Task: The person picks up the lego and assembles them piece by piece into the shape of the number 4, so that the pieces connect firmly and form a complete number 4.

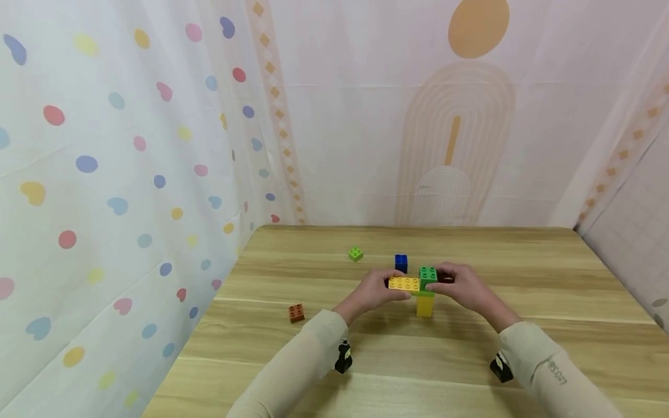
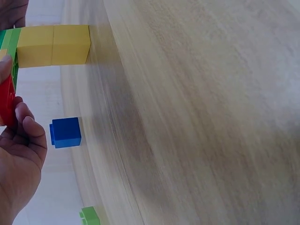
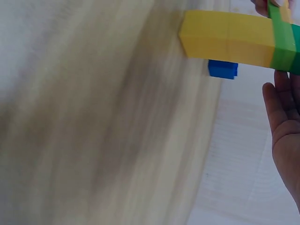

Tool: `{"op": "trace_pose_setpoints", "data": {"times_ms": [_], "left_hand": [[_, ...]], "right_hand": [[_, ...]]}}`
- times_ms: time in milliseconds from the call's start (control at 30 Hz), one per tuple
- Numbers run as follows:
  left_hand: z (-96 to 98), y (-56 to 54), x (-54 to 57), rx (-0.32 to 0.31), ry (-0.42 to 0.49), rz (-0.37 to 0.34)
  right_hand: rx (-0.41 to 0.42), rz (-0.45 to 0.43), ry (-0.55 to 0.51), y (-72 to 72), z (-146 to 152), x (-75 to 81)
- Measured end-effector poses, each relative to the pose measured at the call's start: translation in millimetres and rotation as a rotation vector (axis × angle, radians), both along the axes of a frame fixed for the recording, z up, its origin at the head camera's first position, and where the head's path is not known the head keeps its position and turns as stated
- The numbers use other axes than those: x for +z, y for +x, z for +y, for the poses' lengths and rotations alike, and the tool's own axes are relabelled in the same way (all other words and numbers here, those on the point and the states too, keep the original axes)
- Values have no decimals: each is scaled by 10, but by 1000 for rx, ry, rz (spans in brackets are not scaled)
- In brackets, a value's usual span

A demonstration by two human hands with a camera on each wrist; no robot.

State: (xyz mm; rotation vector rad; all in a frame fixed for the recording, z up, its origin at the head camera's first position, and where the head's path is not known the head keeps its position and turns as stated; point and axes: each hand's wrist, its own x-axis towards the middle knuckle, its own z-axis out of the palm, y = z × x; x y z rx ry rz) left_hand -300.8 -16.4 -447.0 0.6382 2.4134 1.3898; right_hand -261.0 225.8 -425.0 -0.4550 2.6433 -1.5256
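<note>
A tower stands on the table, with stacked yellow bricks [image 2: 54, 45] at its base, a light green piece [image 3: 283, 40] above them and a green brick [image 1: 428, 277] on top. My left hand [image 1: 373, 290] grips a flat yellow studded brick [image 1: 404, 283] beside the green one. Under that yellow brick, a red brick [image 2: 6, 101] shows between the thumb and fingers in the left wrist view. From the right side, my right hand [image 1: 464, 284] holds the green brick, thumb at its front and fingers behind. In the right wrist view this hand [image 3: 287, 126] is partly cut off.
Behind the tower stands a blue brick [image 1: 400, 263]. Farther back to the left is a lime green brick [image 1: 355, 253]. An orange-brown brick [image 1: 296, 313] lies near the left forearm. Patterned curtains [image 1: 345, 145] hang along the edges of the wooden table [image 1: 397, 366].
</note>
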Motion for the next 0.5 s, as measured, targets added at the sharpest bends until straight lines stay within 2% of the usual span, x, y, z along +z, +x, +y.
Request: {"op": "trace_pose_setpoints", "data": {"times_ms": [167, 333, 400, 500], "left_hand": [[20, -5, -4, -8, -10, 28], [-43, -20, 19, 2, -58, 29], [-107, -48, 36, 28, -43, 6], [-218, -130, 64, 69, 33, -25]], "right_hand": [[-33, -49, -92, 24, -16, -119], [-76, -66, -117, 38, -21, -211], [-87, -65, -120, 43, -27, -228], [-93, -69, -130, 48, -47, -241]]}}
